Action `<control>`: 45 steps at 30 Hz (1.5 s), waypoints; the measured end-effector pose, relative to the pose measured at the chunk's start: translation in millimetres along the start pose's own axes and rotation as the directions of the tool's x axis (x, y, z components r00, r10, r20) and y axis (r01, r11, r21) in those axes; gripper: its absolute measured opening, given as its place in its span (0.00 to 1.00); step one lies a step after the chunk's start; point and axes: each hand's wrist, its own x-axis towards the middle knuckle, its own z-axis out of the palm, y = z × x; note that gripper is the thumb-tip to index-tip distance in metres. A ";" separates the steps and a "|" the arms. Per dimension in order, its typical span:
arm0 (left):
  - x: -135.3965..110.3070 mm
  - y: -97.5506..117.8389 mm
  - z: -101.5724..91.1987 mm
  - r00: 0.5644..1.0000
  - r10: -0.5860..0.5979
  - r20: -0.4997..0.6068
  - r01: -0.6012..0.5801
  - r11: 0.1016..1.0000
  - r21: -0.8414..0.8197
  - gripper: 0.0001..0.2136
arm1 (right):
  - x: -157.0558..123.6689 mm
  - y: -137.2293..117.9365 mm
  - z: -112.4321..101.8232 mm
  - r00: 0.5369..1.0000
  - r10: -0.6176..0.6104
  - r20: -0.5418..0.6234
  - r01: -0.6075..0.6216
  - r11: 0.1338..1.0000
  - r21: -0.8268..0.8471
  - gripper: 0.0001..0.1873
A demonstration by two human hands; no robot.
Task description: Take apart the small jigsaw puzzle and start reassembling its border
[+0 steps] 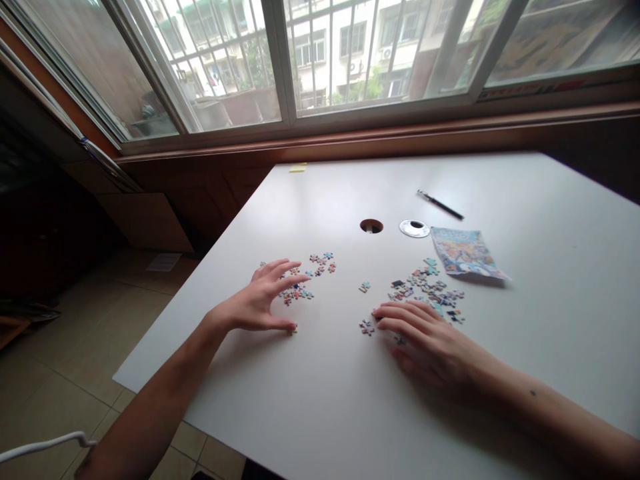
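Observation:
My left hand (pixel 257 300) hovers at the left with its fingers spread. Its thumb tip touches or covers part of a small jigsaw piece (pixel 294 329). Beyond the fingers lies a loose group of jigsaw pieces (pixel 297 292), partly hidden by them. My right hand (pixel 425 333) is palm down at the near edge of a larger pile of jigsaw pieces (pixel 435 290), fingers lightly bent and extended to the left. A dark bit shows at its fingertips, too small to make out. Just left of them is a small cluster of pieces (pixel 367 327). The right thumb is mostly hidden.
The white table (pixel 320 400) stands by a barred window. A printed picture sheet or packet (pixel 467 252) lies beyond the right pile. Farther back are a black pen (pixel 441 205), a silver grommet cover (pixel 415 229) and a round cable hole (pixel 371 227). A yellow sticky note (pixel 298 168) marks the far edge.

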 end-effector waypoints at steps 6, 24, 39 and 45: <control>-4.5 -7.9 -7.9 0.999 -0.025 0.037 0.026 1.000 -0.012 0.33 | -0.5 0.5 0.4 1.000 0.009 -0.005 -0.009 1.000 0.010 0.22; -3.1 -20.9 -1.8 0.979 -0.143 -0.146 0.154 0.986 0.065 0.32 | -0.2 0.7 1.1 1.000 -0.005 -0.026 0.005 1.000 0.003 0.22; -6.2 -34.0 -4.0 0.956 -0.137 -0.261 0.189 0.964 0.187 0.11 | -0.8 1.3 1.2 1.000 -0.002 -0.005 0.002 1.000 -0.002 0.22; -2.1 -32.2 2.3 0.959 -0.127 -0.252 0.175 0.969 0.177 0.16 | -0.5 0.9 0.4 1.000 -0.003 -0.003 0.003 1.000 0.001 0.22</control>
